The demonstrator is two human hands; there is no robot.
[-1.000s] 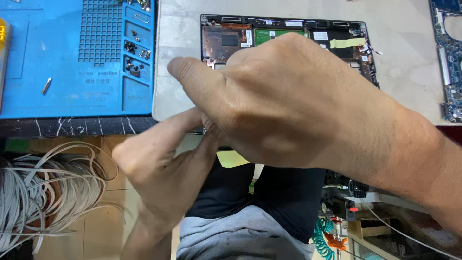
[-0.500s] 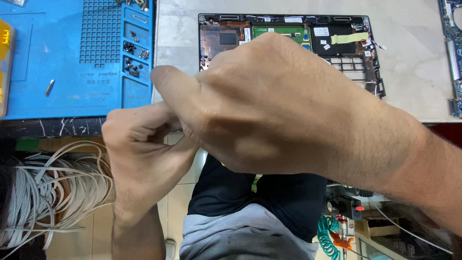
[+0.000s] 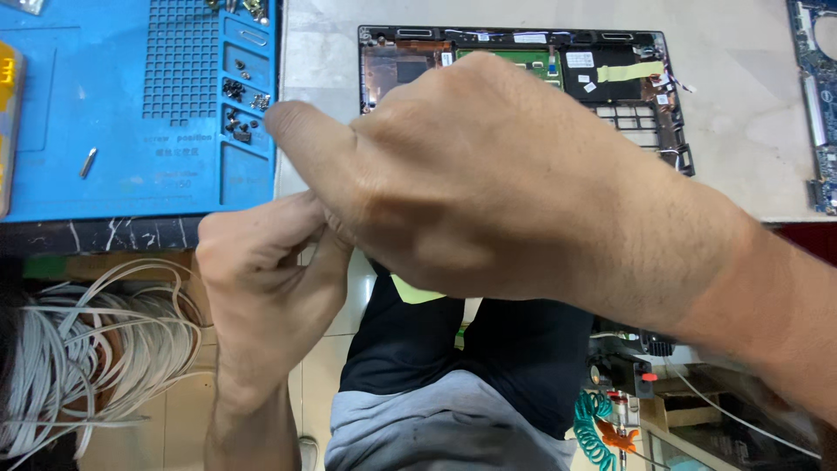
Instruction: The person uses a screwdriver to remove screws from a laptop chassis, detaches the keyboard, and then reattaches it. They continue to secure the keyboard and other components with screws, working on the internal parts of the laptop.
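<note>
Both hands: meet close in front of me, just off the near edge of the desk, above my lap.
Right hand: fills the middle of my view, back of it facing up, fingers curled under and pressed against my left hand; my thumb sticks out to the left. What the curled fingers grip, I cannot tell.
Left hand: comes up from below, fingers bunched and pinched together where they touch my right hand. Whether anything sits in that pinch is hidden.
Yellow-green piece: a small flat bit showing just under my right hand, against my dark trousers; I cannot tell whether either hand has hold of it.
Opened laptop base: lies on the pale desk behind my hands, insides exposed, a strip of yellow tape across its upper right part; my right hand covers its near left portion.
Blue work mat: on the desk to my left, with small screws in its compartments and a loose metal bit lying on its flat area.
White cable coil: on the floor below the mat, at my left.
Circuit board: at the far right edge of the desk, well apart from my hands.
</note>
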